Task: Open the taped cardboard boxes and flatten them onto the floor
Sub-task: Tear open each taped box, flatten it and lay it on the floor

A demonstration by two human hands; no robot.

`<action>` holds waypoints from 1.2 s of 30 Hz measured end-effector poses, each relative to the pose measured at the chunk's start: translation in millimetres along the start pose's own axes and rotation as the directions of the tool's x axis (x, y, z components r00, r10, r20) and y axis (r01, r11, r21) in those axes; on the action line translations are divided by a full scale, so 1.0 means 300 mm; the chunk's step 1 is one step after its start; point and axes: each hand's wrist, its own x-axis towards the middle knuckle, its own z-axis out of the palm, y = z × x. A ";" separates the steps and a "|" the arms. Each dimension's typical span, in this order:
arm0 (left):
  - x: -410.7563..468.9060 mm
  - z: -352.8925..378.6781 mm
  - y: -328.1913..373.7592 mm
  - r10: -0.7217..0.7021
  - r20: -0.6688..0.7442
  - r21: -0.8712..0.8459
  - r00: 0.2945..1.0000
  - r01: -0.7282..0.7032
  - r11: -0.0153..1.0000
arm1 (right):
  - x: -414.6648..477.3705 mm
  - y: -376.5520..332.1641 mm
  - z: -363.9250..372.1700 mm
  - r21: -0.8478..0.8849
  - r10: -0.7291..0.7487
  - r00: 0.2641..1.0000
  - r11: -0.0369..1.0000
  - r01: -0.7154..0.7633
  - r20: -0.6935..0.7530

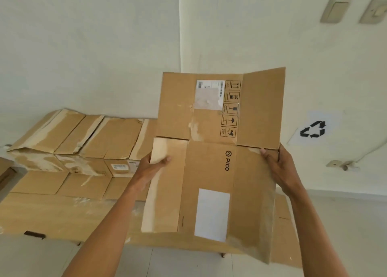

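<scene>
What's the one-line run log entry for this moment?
stage: flattening | left hand: grips flattened box left edge | right hand: grips right edge | flattened box: held up above floor pile

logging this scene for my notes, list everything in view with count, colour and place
flattened box: 1, brown, centre, held upright, two white labels
stacked boxes: several, brown, left, against the wall
flat cardboard: a layer, brown, on the floor before the stack
recycling sign: 1, white with black symbol, right wall
wall plates: 2, beige, top right
socket: 1, beige, low on right wall, cable attached
left hand: grips the flattened box's left edge
right hand: grips its right edge
</scene>
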 end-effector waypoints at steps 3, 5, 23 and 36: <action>-0.032 0.120 0.019 -0.018 0.077 -0.124 0.997 0.027 0.992 | -0.014 0.095 -0.049 -0.084 0.057 0.996 0.994 -0.063 -0.072; -0.035 0.210 0.020 -0.007 0.140 -0.118 0.990 0.024 0.993 | -0.017 0.144 -0.086 -0.199 0.092 0.987 0.973 -0.116 -0.129; -0.032 1.475 -0.275 -0.100 0.138 0.381 0.985 0.041 0.924 | 0.021 0.828 -0.796 -0.400 0.502 0.861 0.774 -0.491 -0.084; 0.208 2.109 -0.946 -0.397 -0.091 0.570 0.913 0.375 0.731 | 0.136 1.734 -0.919 -0.537 0.737 0.646 0.469 -0.702 -0.201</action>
